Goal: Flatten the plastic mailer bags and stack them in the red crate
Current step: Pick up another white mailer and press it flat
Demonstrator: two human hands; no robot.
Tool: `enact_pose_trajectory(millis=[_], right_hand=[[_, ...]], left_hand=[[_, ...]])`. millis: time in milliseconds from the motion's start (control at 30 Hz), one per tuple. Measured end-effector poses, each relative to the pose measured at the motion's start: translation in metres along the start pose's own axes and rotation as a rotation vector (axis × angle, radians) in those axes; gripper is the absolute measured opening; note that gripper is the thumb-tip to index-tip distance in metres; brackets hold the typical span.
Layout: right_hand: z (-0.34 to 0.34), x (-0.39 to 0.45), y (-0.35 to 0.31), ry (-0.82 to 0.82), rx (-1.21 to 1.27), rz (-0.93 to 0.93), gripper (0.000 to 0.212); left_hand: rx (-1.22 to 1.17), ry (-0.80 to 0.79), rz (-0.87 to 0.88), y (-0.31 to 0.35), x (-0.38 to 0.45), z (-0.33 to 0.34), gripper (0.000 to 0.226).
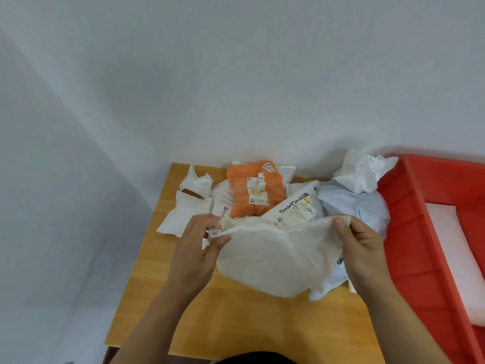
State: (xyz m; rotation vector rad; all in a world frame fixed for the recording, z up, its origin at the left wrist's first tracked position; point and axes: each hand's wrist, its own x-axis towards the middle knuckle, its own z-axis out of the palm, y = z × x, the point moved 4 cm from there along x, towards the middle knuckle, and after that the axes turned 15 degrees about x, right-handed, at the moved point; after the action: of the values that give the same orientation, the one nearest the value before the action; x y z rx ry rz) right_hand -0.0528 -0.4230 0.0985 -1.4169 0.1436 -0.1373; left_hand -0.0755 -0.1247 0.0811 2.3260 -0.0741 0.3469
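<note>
Currently, the left hand (199, 245) and the right hand (359, 248) each pinch an upper corner of a cream mailer bag (275, 258), thumbs on the near face and fingers curled behind, holding it spread and raised above the middle of the surface (236, 319). The bag is not yet flat: its panel bulges toward the camera and its lower edge hangs crumpled. The likely fault is slippage, since the plastic looks glossy and each pinch covers only a small area; a sharp outward pull could free one corner and let the bag collapse. A second risk is disturbance of the pile: the hanging edge lies close to the pale blue bag (354, 203) and the white printed bag (296, 206) behind it, and a sweep toward the crate could drag them along. Trapped air may also spring the bag back after pressing. The red crate (409, 232) stands at the right edge of the surface and already holds a white layer (454, 245), apparently flattened bags. At the far edge lie an orange bag (254, 190), a crumpled translucent bag (367, 172) toward the far right corner, and several small white bags (183, 211) toward the far left corner. The surface is light wood with a visible grain, its near part bare. It stands in a corner of plain white walls (236, 74) under even, soft light.
</note>
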Motion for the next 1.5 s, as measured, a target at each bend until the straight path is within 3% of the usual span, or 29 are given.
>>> enact_pose_trajectory(millis=[133,267,333,600,867,1033,1233,1333,1433,1500], right_hand=[[-0.004,0.002,0.002,0.064,0.044,0.005,0.030],[-0.008,0.009,-0.001,0.148,0.167,0.039,0.028],[-0.010,0.012,0.000,0.161,0.259,0.084,0.037],[-0.018,0.010,0.001,0.162,0.180,0.139,0.030],[-0.022,0.009,0.000,0.188,0.158,0.148,0.024],[-0.022,0.009,0.010,0.231,0.148,0.140,0.028],[-0.013,0.013,0.017,0.305,0.122,0.099,0.028],[-0.014,0.018,0.010,0.351,0.056,0.064,0.029],[-0.018,0.023,0.004,0.367,0.042,0.042,0.029],[-0.019,0.025,0.003,0.354,0.032,0.050,0.030]], left_hand=[[0.000,0.014,-0.036,0.002,-0.001,0.001,0.020],[-0.110,0.002,-0.259,-0.002,0.002,0.002,0.029],[-0.178,-0.002,-0.360,-0.008,0.003,0.003,0.029],[-0.542,-0.275,-0.465,0.005,0.010,0.000,0.024],[-0.493,-0.135,-0.593,-0.001,0.010,0.001,0.036],[-0.433,-0.021,-0.649,0.003,0.012,0.000,0.073],[-0.547,0.075,-0.788,0.001,0.015,0.008,0.063],[-0.472,-0.006,-0.654,0.000,0.020,0.006,0.057],[-0.504,-0.171,-0.528,0.005,0.025,0.005,0.028],[-0.535,-0.161,-0.523,0.003,0.027,0.003,0.019]])
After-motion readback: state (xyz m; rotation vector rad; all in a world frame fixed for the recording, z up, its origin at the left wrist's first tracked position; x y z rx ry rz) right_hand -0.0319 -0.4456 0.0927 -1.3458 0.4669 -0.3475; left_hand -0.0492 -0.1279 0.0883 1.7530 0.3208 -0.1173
